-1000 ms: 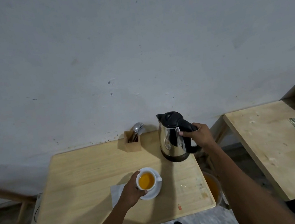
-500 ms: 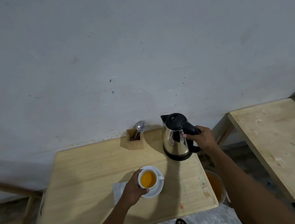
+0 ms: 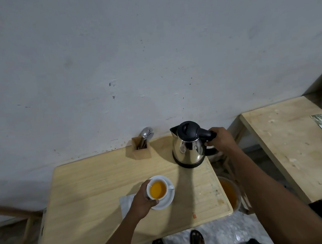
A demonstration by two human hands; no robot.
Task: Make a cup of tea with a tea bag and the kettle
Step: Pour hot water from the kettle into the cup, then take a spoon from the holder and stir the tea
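Note:
A white cup (image 3: pixel 157 189) full of amber tea sits on a white saucer (image 3: pixel 168 200) on the light wooden table (image 3: pixel 87 190). My left hand (image 3: pixel 143 201) wraps around the cup's left side. A steel kettle (image 3: pixel 188 148) with a black lid stands upright at the table's back right corner. My right hand (image 3: pixel 221 140) grips its black handle. No tea bag is visible.
A wooden holder with spoons (image 3: pixel 141 149) stands by the wall, left of the kettle. A white napkin (image 3: pixel 127 204) lies under my left wrist. An orange-filled bucket (image 3: pixel 229 193) sits on the floor between this table and a second wooden table (image 3: pixel 292 151) at right.
The kettle has moved back and to the right and now rests on the table's corner, still held. My left hand and the cup have stayed put.

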